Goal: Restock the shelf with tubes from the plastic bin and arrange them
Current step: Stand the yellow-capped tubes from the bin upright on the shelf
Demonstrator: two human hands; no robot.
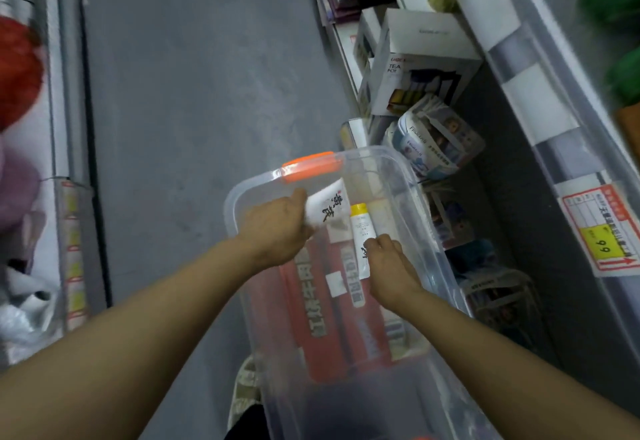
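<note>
A clear plastic bin (239,197) with an orange handle (309,166) sits low in front of me on the grey floor. Inside the bin, my left hand (277,228) grips a white tube (327,206) with black characters, lifted near the bin's far end. My right hand (389,266) pinches the lower end of a white tube with a yellow cap (360,232) that lies in the bin. Red boxes (322,322) lie on the bin's bottom under both hands.
A shelf unit on the right has price rails and a yellow price tag (602,232). Below it stand a white tea pot box (415,65) and wrapped cups (436,138). Another shelf edge (62,128) runs along the left. Grey floor (207,76) lies between them.
</note>
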